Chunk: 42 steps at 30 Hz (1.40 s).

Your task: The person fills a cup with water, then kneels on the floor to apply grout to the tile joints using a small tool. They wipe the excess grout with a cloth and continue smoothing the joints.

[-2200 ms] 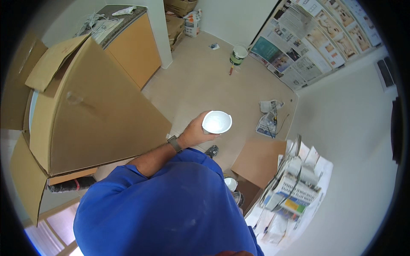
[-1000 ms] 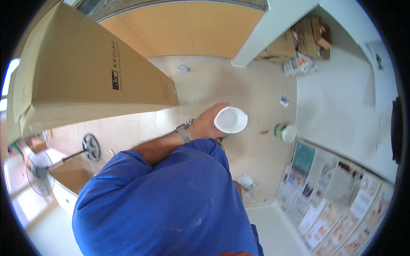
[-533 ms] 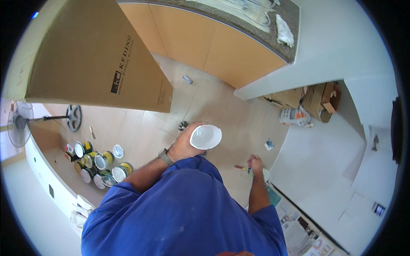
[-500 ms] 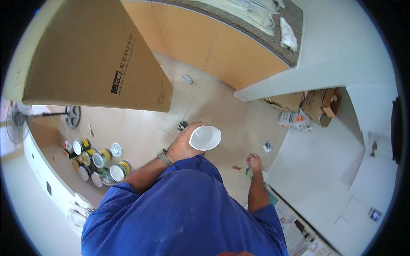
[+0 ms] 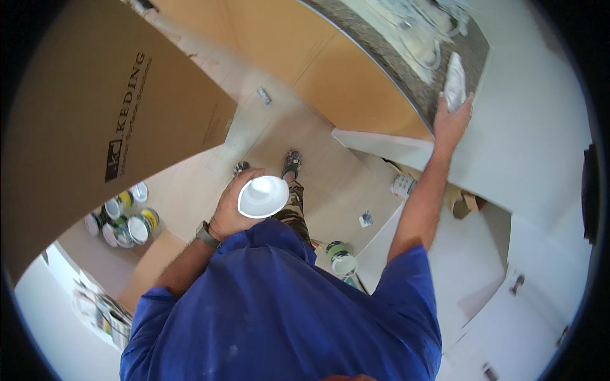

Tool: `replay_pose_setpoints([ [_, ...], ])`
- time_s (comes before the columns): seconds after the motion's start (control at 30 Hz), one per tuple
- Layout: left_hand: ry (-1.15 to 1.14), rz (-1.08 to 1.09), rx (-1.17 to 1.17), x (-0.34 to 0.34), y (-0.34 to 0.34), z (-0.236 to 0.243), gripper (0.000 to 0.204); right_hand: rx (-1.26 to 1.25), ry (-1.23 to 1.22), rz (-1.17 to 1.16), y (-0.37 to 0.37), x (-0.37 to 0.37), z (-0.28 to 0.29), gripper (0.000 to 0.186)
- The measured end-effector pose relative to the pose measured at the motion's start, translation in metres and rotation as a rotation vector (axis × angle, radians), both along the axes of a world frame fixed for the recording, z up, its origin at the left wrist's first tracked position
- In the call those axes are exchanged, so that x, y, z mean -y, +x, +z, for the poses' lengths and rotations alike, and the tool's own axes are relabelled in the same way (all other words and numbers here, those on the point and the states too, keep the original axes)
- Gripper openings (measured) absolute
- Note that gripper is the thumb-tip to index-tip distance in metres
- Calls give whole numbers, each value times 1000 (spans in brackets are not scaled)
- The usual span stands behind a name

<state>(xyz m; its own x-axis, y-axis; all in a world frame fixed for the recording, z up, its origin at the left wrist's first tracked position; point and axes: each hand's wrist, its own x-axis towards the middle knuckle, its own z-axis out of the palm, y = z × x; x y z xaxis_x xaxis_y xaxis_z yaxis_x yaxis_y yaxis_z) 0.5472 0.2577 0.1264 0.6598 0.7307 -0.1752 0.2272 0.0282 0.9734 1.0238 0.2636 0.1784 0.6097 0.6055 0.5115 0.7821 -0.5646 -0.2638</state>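
My left hand is closed around a white plastic cup, held upright in front of my blue shirt. My right arm reaches up to the speckled countertop, where my right hand grips the near end of a crumpled white bundle, perhaps cloth. Beside that bundle, pale sheeting with white tubing or cord covers part of the counter. Below the counter is an orange cabinet front.
A tall cardboard box fills the left. Several paint cans stand on the floor at lower left, and a bucket beside my legs. My shoe shows below. Cardboard boxes sit in the alcove at right.
My right hand has risen from low beside my body to the counter and taken hold of the white bundle. My view has turned and the counter is closer. My left hand still holds the cup.
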Motion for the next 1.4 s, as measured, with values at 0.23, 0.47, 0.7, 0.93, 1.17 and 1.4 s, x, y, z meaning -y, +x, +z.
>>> replay_pose_setpoints([
  [0.23, -199, 327, 101, -2, 35, -31, 76, 36, 147, -64, 59, 2, -17, 31],
  [0.47, -65, 379, 69, -20, 41, -32, 75, -966, -37, 529, -43, 80, 8, 38],
  [0.7, -5, 412, -44, 2, 15, -91, 70, -991, -515, 633, -150, -3, -318, 24],
  [0.93, 15, 538, -140, 38, -11, -235, 78, -728, -940, 509, -173, -133, -607, 45],
  [1.17, -88, 609, -280, 35, 4, -286, 74, -707, -929, 418, -188, -217, -740, 38],
  [1.4, -114, 384, -59, 24, 23, -245, 61, -762, -1038, 274, -170, -58, -660, 33],
])
